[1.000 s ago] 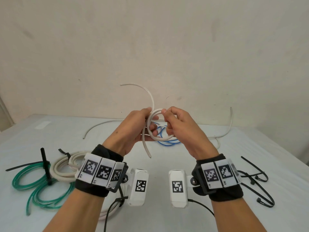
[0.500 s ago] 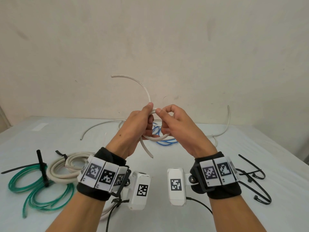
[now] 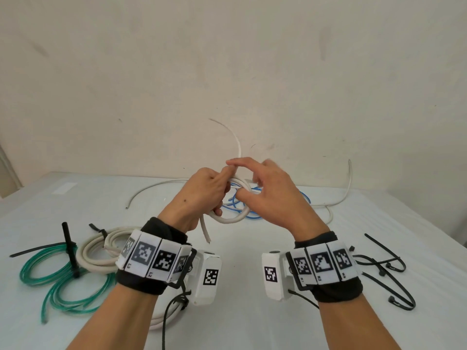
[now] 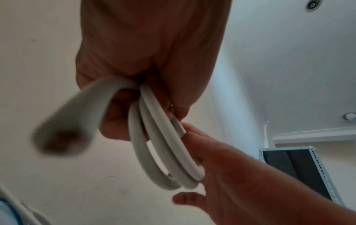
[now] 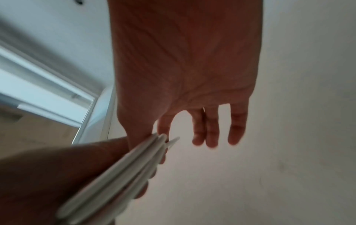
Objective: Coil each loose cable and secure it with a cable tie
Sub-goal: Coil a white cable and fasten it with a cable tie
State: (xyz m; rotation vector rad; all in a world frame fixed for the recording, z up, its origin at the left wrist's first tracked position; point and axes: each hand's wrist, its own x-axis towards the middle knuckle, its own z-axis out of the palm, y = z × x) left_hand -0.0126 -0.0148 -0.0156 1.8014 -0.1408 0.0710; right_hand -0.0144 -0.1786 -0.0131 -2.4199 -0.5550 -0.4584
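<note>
Centrally, the left hand (image 3: 204, 193) grips a partly wound white cable (image 3: 233, 218) above the surface (image 3: 240, 248), its free tail arching upward; the right hand (image 3: 271, 195) has fingers (image 5: 212, 129) spread, releasing. At lower left lie the tied green coil (image 3: 58, 281) and tied white coil (image 3: 101, 251); a blue cable (image 3: 252, 215) and another loose white cable (image 3: 336, 200) remain, with spare cable ties (image 3: 386, 274) at right.

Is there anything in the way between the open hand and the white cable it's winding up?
No. The right hand is right at the white cable coil held by the left hand; nothing visible lies between them.
</note>
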